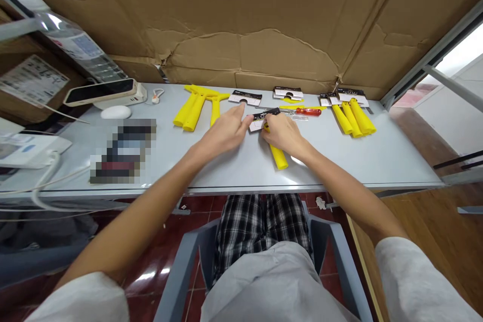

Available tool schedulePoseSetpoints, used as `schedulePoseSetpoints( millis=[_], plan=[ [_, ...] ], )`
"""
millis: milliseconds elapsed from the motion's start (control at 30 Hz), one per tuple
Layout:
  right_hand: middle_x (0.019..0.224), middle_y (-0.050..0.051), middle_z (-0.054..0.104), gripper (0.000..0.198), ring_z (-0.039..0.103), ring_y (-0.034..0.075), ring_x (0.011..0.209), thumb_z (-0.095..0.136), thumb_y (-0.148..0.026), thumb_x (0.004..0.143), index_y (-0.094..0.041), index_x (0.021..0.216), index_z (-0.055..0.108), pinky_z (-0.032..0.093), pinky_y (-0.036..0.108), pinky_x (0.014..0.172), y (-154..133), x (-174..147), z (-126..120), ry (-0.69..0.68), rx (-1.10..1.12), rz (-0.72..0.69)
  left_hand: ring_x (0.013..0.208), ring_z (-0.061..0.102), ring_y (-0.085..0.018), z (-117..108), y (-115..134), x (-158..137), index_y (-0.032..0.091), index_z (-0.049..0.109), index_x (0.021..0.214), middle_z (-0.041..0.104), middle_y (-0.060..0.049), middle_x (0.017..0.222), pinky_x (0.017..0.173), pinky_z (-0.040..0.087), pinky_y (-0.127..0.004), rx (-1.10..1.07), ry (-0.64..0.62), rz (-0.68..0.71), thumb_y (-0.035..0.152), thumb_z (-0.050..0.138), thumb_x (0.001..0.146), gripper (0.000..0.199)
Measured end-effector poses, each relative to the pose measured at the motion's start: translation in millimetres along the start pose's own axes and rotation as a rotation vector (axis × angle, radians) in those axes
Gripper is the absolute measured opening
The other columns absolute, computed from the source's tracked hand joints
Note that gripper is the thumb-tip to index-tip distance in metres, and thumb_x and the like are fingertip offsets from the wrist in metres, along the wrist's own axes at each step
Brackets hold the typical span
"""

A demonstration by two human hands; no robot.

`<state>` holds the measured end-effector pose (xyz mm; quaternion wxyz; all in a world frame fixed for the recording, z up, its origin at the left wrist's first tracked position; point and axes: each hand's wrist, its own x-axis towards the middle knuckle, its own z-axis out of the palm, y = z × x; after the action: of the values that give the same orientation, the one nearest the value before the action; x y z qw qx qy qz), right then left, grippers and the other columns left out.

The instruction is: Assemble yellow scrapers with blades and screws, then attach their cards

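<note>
A yellow plastic tool handle (278, 158) lies on the tabletop with a black-and-white printed card (257, 121) at its head. My right hand (284, 133) is closed around the upper part of this handle, hiding where card and handle meet. My left hand (227, 131) is beside the card's left edge, thumb and forefinger apart; the thumb tip is at the card, but I cannot tell whether it grips it. Just beyond my left fingers lies another printed card (245, 97). Behind my right hand is a red-handled screwdriver (308, 111).
T-shaped yellow handles (193, 113) lie at left, several carded yellow handles (361, 116) at right. More cards (288, 93) lie at the back. A power bank with a phone (101, 93), a bottle (81, 45) and a white cable (45, 181) occupy the left. Cardboard (241, 20) walls the back.
</note>
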<state>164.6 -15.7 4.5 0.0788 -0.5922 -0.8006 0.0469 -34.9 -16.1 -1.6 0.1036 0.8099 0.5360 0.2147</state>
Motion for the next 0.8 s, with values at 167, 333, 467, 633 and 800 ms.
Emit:
schedulePoseSetpoints(
  millis=[167,333,467,633,800],
  plan=[
    [0.113,0.016,0.076,0.035,0.070,0.030,0.102,0.051,-0.031,0.101,-0.016,0.128,0.068,0.049,0.037,0.087,4,-2,-1,0.064,0.106,-0.046,0.118,0.069,-0.036,-5,-12,53,0.013,0.076,0.122,0.079,-0.017,0.123,0.102,0.054,-0.045,-0.296,-0.038,-0.093,0.070,0.054,0.100,0.065],
    [0.117,0.012,0.076,0.044,0.068,0.025,0.099,0.051,-0.031,0.102,-0.017,0.141,0.066,0.044,0.034,0.085,17,-9,-2,0.152,0.189,-0.083,0.079,0.067,-0.021,8,-18,68,0.019,0.081,0.097,0.076,-0.008,0.092,0.070,0.051,-0.032,-0.804,-0.228,-0.187,0.059,0.082,0.083,0.043],
    [0.110,0.010,0.076,0.049,0.064,0.022,0.091,0.055,-0.033,0.099,-0.018,0.145,0.067,0.041,0.033,0.083,28,-17,2,0.142,0.280,-0.081,0.072,0.063,-0.018,10,-16,64,0.019,0.083,0.088,0.077,-0.008,0.087,0.064,0.046,-0.030,-0.807,-0.141,-0.228,0.049,0.090,0.074,0.034],
    [0.105,0.008,0.075,0.040,0.060,0.019,0.089,0.055,-0.030,0.097,-0.020,0.132,0.072,0.038,0.031,0.081,33,-22,4,0.133,0.438,-0.115,0.080,0.066,-0.022,10,-3,54,0.020,0.082,0.089,0.080,-0.009,0.091,0.066,0.050,-0.030,-0.749,-0.063,-0.231,0.049,0.088,0.075,0.033],
    [0.089,0.007,0.066,0.018,0.048,0.016,0.079,0.054,-0.027,0.097,-0.017,0.101,0.068,0.030,0.032,0.077,49,-25,-8,0.118,0.343,-0.106,0.092,0.072,-0.025,11,0,51,0.020,0.081,0.110,0.081,-0.012,0.113,0.068,0.056,-0.032,-0.725,0.066,-0.250,0.045,0.082,0.081,0.038]
  ],
)
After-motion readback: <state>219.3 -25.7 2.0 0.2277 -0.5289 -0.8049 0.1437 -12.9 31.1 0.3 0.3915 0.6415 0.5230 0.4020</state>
